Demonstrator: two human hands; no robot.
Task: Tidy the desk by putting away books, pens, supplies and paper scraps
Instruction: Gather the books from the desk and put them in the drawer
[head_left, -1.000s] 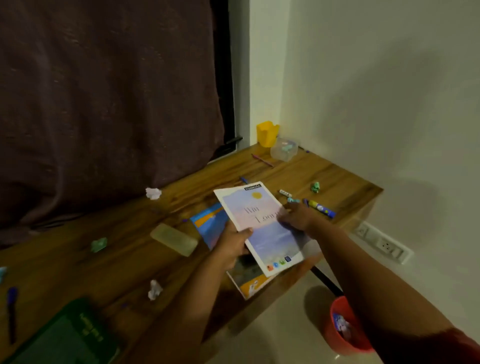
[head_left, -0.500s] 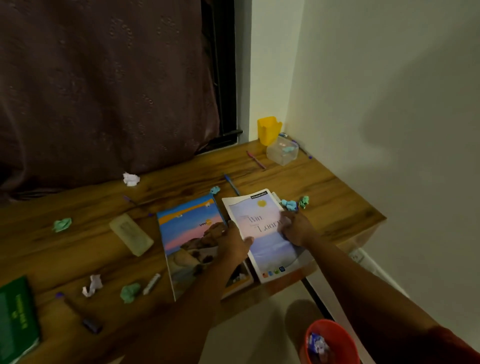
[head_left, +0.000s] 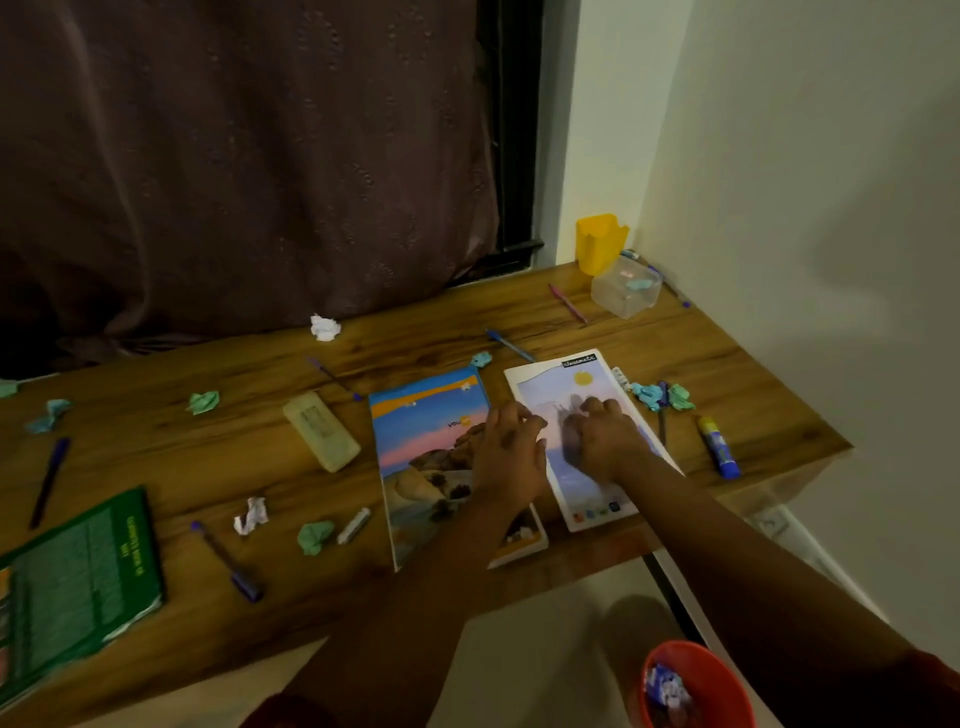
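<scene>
Both hands now lie on the covers rather than lifting the pale notebook (head_left: 566, 415), which has come down flat on the wooden desk (head_left: 727, 374) just beside the sunset-cover book (head_left: 426, 447). The left hand (head_left: 506, 454) rests on their meeting edges with fingers loosely bent; the right hand (head_left: 602, 441) presses the notebook, but blur hides whether it pinches anything. By my judgement little is tidied: a green book (head_left: 78, 577) sits far left, the yellow cup (head_left: 597, 241) and clear box (head_left: 626, 286) wait in the corner, and pens, a glue stick (head_left: 719, 447) and crumpled scraps (head_left: 314, 535) lie scattered. Only the red bin (head_left: 696, 680) on the floor holds some paper.
</scene>
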